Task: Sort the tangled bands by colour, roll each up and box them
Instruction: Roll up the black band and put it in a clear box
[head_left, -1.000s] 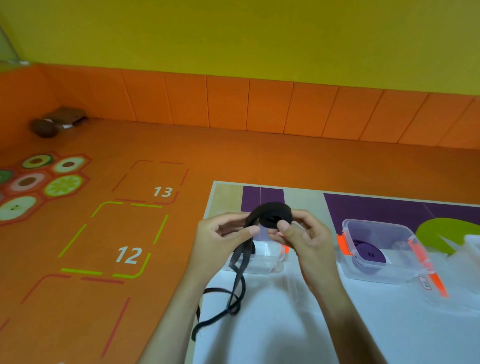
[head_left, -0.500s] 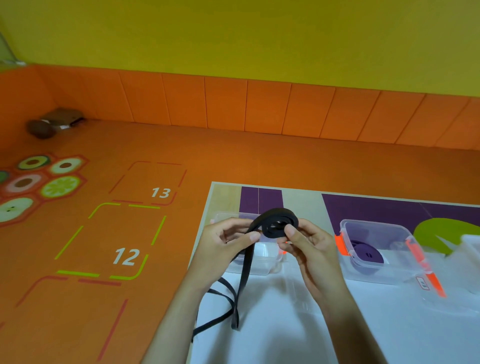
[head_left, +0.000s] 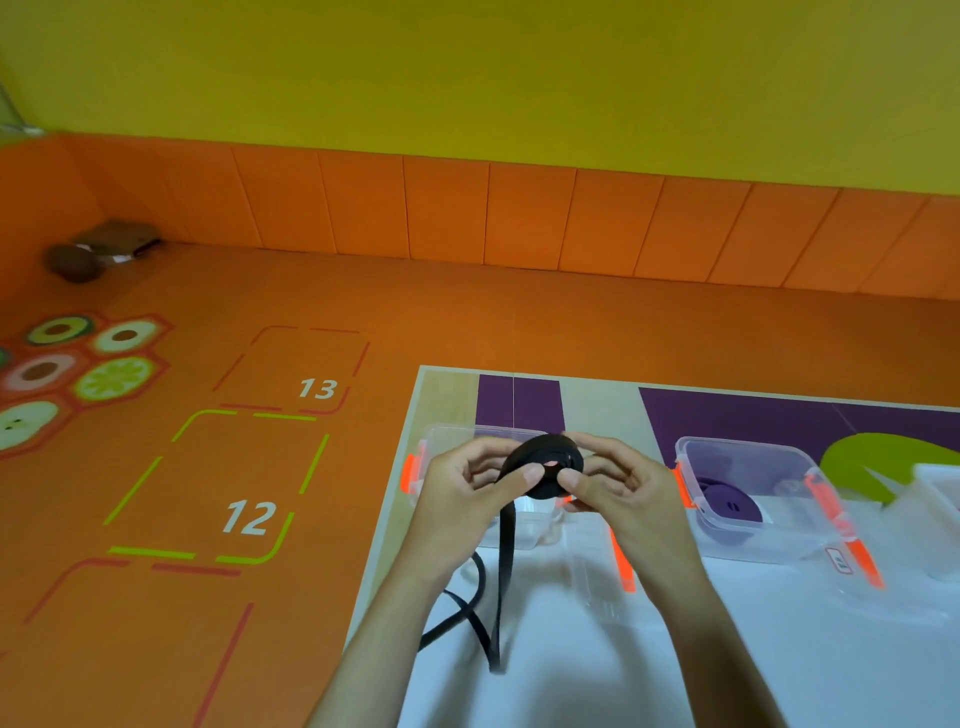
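Note:
A black band is partly wound into a flat roll (head_left: 545, 460) held up between both hands above the table. My left hand (head_left: 467, 499) pinches the roll's left edge where the loose tail leaves it. My right hand (head_left: 618, 493) pinches the roll from the right, thumb on its face. The unrolled tail (head_left: 501, 587) hangs down and loops on the white tabletop (head_left: 675, 665). Behind the hands stands a clear box (head_left: 447, 441) with orange clips. To the right, another clear box (head_left: 748, 499) holds a rolled purple band (head_left: 727, 501).
A clear lid with an orange clip (head_left: 621, 566) lies on the table under my right wrist. Another clear container (head_left: 940, 488) sits at the right edge. The table's left edge (head_left: 384, 530) borders an orange floor mat with numbered squares.
The roll has turned in my fingers and taken in more band, and the tail on the table has grown shorter. Both hands stayed in about the same spot.

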